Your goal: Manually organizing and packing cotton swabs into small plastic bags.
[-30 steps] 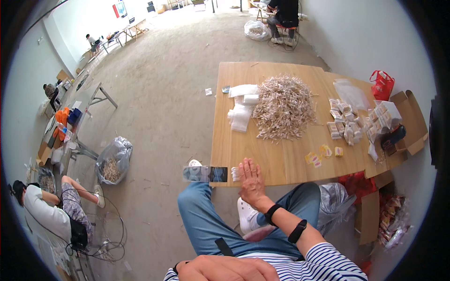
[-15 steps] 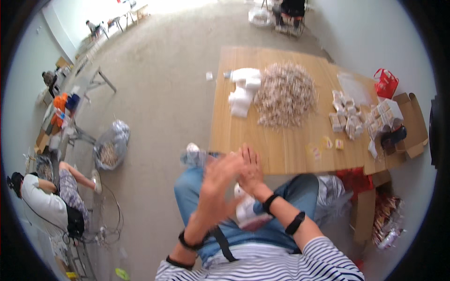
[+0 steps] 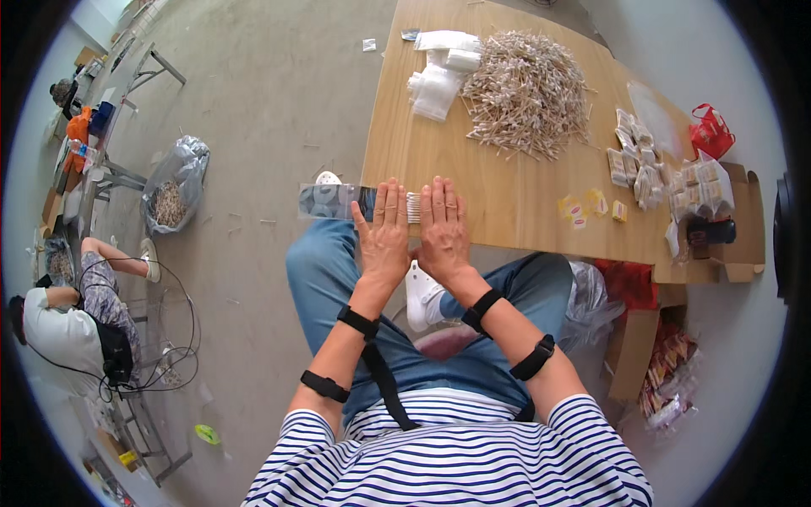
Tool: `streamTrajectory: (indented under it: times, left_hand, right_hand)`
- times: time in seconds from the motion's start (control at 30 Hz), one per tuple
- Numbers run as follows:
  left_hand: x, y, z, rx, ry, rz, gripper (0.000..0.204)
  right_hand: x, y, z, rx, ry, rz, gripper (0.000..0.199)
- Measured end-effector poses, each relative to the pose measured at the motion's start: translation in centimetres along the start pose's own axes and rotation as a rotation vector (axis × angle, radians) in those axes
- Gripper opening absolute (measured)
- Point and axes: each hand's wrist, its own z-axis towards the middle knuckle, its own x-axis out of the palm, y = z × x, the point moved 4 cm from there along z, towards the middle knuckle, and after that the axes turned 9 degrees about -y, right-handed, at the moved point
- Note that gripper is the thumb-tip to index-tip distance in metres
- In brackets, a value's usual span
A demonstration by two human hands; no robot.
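Note:
Both hands lie flat, fingers stretched forward, at the near left corner of the wooden table (image 3: 515,207). Under my left hand (image 3: 385,241) is a clear plastic bag (image 3: 325,202), whose left end sticks out past the table edge. A row of white-tipped cotton swabs (image 3: 413,208) shows in the gap between the hands. My right hand (image 3: 444,237) rests just right of these swabs, its palm down. What lies beneath the palms is hidden. Farther back is a large heap of loose cotton swabs (image 3: 528,95), with white plastic bags (image 3: 436,91) at its left.
Packed swab bundles (image 3: 634,160), yellow labels (image 3: 577,209) and a cardboard box (image 3: 745,224) with a red bag (image 3: 711,131) are at the right. On the floor left stands a clear sack of swabs (image 3: 173,198); a seated person (image 3: 72,338) is beyond it.
My blurred, raised hands have come down flat onto the table corner, side by side. The bag and the swabs between them now show. The view has tilted further down.

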Motion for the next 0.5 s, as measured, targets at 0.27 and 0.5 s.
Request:
streamTrajectory:
  times: [0.27,0.5]
  left_hand:
    - [-0.45,0.2,0.2,0.028,0.001,-0.019,0.117]
    - [0.28,-0.1,0.4,0.052,-0.111,0.022,0.112]
  right_hand:
    - [0.04,0.21,0.3,0.021,0.007,0.022,0.102]
    - [0.2,-0.2,0.4,-0.025,-0.059,-0.03,0.104]
